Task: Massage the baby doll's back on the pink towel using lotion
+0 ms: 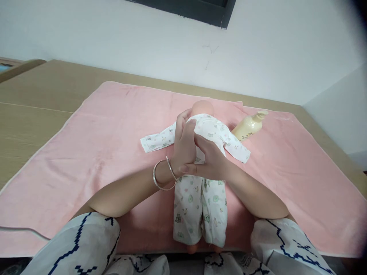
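A baby doll lies lengthwise before me, with a smooth pinkish head at the far end and its arms spread. It wears a long-sleeved white patterned top and matching pants; its feet poke out at the near edge. Above the doll's middle, my hands are pressed together. My left hand, with two bangles at the wrist, points away from me with fingers extended. My right hand is wrapped around it, the thumb across the left wrist. Some fingers of both hands are hidden.
A pale yellow pump bottle lies tilted beside the doll's right-hand sleeve. Under everything spreads a pink mat on a wooden table. A white wall rises behind. A grey cord crosses the mat's lower left.
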Available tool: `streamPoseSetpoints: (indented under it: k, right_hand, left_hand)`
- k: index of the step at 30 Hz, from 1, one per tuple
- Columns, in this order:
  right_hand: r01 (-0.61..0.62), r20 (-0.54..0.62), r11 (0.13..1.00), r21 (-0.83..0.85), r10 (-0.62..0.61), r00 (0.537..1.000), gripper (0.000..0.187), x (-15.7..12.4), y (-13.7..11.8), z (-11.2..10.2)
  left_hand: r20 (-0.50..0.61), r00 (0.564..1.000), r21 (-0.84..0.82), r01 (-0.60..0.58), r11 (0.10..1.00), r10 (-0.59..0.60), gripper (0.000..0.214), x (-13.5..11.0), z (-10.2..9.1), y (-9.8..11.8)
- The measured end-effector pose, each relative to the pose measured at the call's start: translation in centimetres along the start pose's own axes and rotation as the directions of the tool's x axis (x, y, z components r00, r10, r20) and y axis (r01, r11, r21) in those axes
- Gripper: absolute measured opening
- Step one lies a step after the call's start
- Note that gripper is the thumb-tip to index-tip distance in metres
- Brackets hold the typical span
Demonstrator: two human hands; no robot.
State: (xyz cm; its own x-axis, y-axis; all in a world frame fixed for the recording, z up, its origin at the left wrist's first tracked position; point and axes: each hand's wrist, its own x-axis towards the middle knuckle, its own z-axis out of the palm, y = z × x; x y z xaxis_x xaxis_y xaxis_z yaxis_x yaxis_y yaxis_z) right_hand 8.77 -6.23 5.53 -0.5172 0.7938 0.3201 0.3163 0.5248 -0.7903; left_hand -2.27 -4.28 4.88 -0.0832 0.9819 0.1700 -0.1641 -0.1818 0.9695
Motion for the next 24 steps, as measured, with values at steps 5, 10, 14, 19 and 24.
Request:
streamPoseSetpoints:
  k: [5,10,14,19,24]
  right_hand:
    - [0.032,-0.025,0.999,-0.013,-0.033,0.999,0.058,-0.2,0.1,0.4]
    - [-0.005,-0.081,1.0,-0.012,0.004,0.997,0.061,-0.5,-0.3,1.7]
    - [-0.007,-0.116,0.999,0.032,0.011,0.993,0.072,-0.8,-1.0,2.5]
    - [0.006,-0.106,1.0,0.004,-0.006,0.994,0.082,-1.2,-1.5,2.7]
    - [0.062,-0.074,0.989,-0.137,-0.073,0.995,0.1,-1.7,-2.2,3.1]
  left_hand:
    - [0.012,1.0,-0.004,0.003,1.0,-0.003,0.035,-0.2,-0.2,0.2]
    - [-0.004,0.999,-0.01,0.044,0.999,-0.045,0.037,-0.9,0.0,0.3]
    - [-0.011,0.998,-0.036,0.057,0.998,-0.058,0.04,-1.6,0.3,0.4]
    - [-0.009,1.0,-0.052,0.01,0.999,-0.011,0.042,-2.4,0.4,1.1]
    - [0.038,0.999,-0.085,-0.033,0.996,0.036,0.046,-3.8,0.2,1.6]
